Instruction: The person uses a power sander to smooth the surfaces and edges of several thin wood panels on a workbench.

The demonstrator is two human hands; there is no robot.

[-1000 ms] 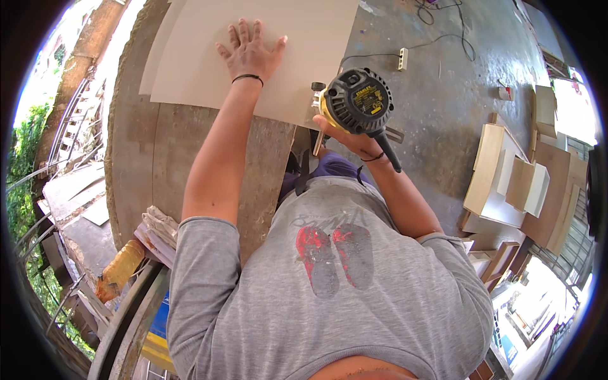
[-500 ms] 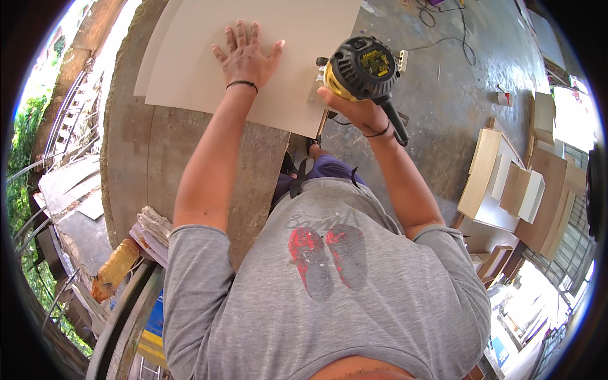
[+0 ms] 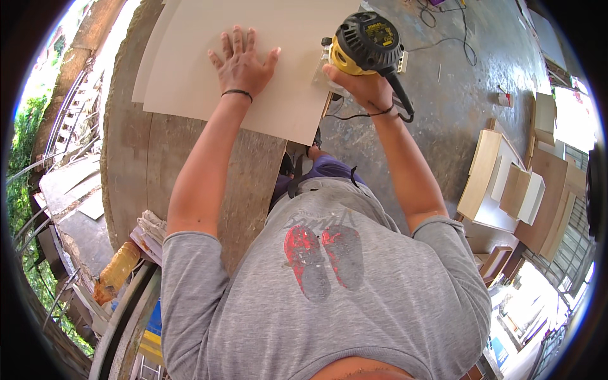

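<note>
My left hand lies flat on a pale sheet board, fingers spread. With my right hand I grip the yellow-and-black body of a trim router. It sits at the board's right edge, its base partly over the board; its bit is hidden. From its black end a power cord bends back toward my right wrist. A second pale board peeks out under the first at the left. Both boards rest on a worn wooden workbench.
Wooden cabinet parts stand on the right of the concrete floor. A cable loops across the far floor. Near a small red-and-white can lie more panels. An orange-brown bottle and scraps sit at the near left.
The router and my right hand have moved slightly farther away along the board's right edge. The board and my left hand have shifted a little nearer to me.
</note>
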